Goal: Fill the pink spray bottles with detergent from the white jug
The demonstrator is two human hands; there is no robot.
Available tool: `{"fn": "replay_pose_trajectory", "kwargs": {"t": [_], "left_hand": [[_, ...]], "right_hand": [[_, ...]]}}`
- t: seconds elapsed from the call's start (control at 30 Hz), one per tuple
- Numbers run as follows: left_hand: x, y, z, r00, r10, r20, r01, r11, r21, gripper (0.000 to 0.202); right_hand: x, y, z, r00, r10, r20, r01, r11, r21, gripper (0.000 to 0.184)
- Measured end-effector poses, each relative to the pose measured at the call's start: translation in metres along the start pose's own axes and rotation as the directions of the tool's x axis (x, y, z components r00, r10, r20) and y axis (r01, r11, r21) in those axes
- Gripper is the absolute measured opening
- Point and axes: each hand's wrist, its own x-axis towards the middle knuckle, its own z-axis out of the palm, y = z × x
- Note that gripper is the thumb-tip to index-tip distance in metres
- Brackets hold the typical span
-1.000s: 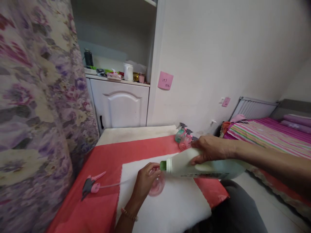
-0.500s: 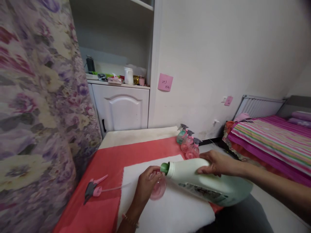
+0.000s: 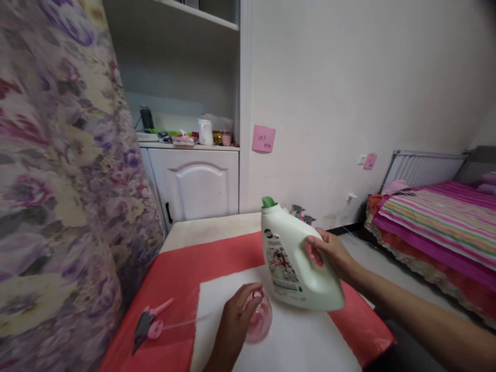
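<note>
My left hand [image 3: 239, 320] pinches the neck of a round, clear pink spray bottle [image 3: 260, 324], its top uncovered, on a white cloth [image 3: 302, 341]. By its handle, my right hand [image 3: 329, 248] grips a large pale green detergent jug [image 3: 296, 263], slightly tilted, with a green spout [image 3: 267, 202] pointing up and a printed label facing me. The jug is just right of the bottle and apart from its mouth. A grey and pink spray head [image 3: 147, 326] with a long tube lies at the left, the tube's end reaching the white cloth.
Behind the jug, other spray bottles with grey triggers [image 3: 309, 219] are mostly hidden. A red cloth [image 3: 174, 274] covers the table. A floral curtain [image 3: 70, 181] hangs at left, a white cabinet [image 3: 201, 181] stands behind, and a bed [image 3: 437, 227] is at right.
The jug has turned from lying nearly level, spout at the pink bottle's mouth, to nearly upright, spout raised clear. My left hand still holds the bottle.
</note>
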Motion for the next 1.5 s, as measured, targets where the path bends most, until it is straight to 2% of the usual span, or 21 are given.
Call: {"fn": "replay_pose_trajectory", "kwargs": {"t": [0.2,0.37,0.47,0.57,0.7,0.83,0.9,1.03,1.1,1.2,1.3,1.37,1.43,1.5], "left_hand": [[-0.003,-0.003,0.000,0.998,-0.062,-0.018,0.062,0.998,0.019,0.031],[-0.003,-0.006,-0.001,0.999,-0.036,0.005,0.036,0.999,0.026,0.031],[-0.002,-0.008,-0.002,1.000,0.001,0.010,-0.001,0.999,0.044,0.030],[-0.002,-0.010,-0.003,1.000,0.028,-0.013,-0.027,0.997,0.070,0.027],[-0.003,-0.012,-0.003,0.998,0.035,-0.046,-0.030,0.994,0.100,0.029],[-0.005,-0.018,-0.003,0.997,0.022,-0.073,-0.012,0.991,0.133,0.033],[-0.007,-0.022,-0.004,0.996,0.002,-0.089,0.012,0.988,0.153,0.036],[-0.013,-0.032,-0.006,0.990,-0.085,-0.117,0.103,0.982,0.160,0.051],[-0.018,-0.038,-0.006,0.982,-0.123,-0.142,0.144,0.979,0.144,0.055],[-0.029,-0.047,-0.009,0.959,-0.193,-0.207,0.215,0.972,0.091,0.056],[-0.048,-0.049,-0.015,0.913,-0.290,-0.287,0.295,0.955,-0.028,0.057],[-0.063,-0.046,-0.021,0.848,-0.387,-0.363,0.371,0.921,-0.118,0.055],[-0.077,-0.041,-0.025,0.777,-0.477,-0.411,0.432,0.878,-0.205,0.055],[-0.088,-0.036,-0.027,0.719,-0.530,-0.450,0.444,0.848,-0.289,0.057]], "right_hand": [[0.035,0.030,0.069,0.992,-0.047,-0.116,0.061,0.991,0.122,0.037],[0.058,0.051,0.120,0.978,-0.070,-0.194,0.111,0.972,0.208,0.037],[0.058,0.066,0.141,0.978,-0.078,-0.195,0.123,0.966,0.229,0.037],[0.047,0.077,0.154,0.987,-0.099,-0.130,0.129,0.960,0.248,0.034],[0.037,0.082,0.154,0.992,-0.129,-0.010,0.127,0.956,0.265,0.030],[0.026,0.084,0.128,0.986,-0.153,0.068,0.134,0.965,0.224,0.032],[0.010,0.092,0.109,0.988,-0.147,0.050,0.135,0.973,0.188,0.039],[-0.038,0.120,0.081,0.994,-0.070,0.086,0.060,0.992,0.110,0.033],[-0.060,0.135,0.078,0.992,-0.034,0.121,0.022,0.995,0.098,0.029],[-0.078,0.145,0.087,0.983,-0.023,0.183,-0.002,0.991,0.135,0.051],[-0.076,0.140,0.105,0.970,-0.042,0.238,0.005,0.988,0.154,0.085],[-0.069,0.134,0.118,0.966,-0.034,0.255,-0.001,0.991,0.134,0.101],[-0.063,0.130,0.132,0.964,-0.012,0.267,-0.018,0.994,0.107,0.110],[-0.059,0.130,0.144,0.966,-0.017,0.259,-0.011,0.994,0.107,0.111]]}}
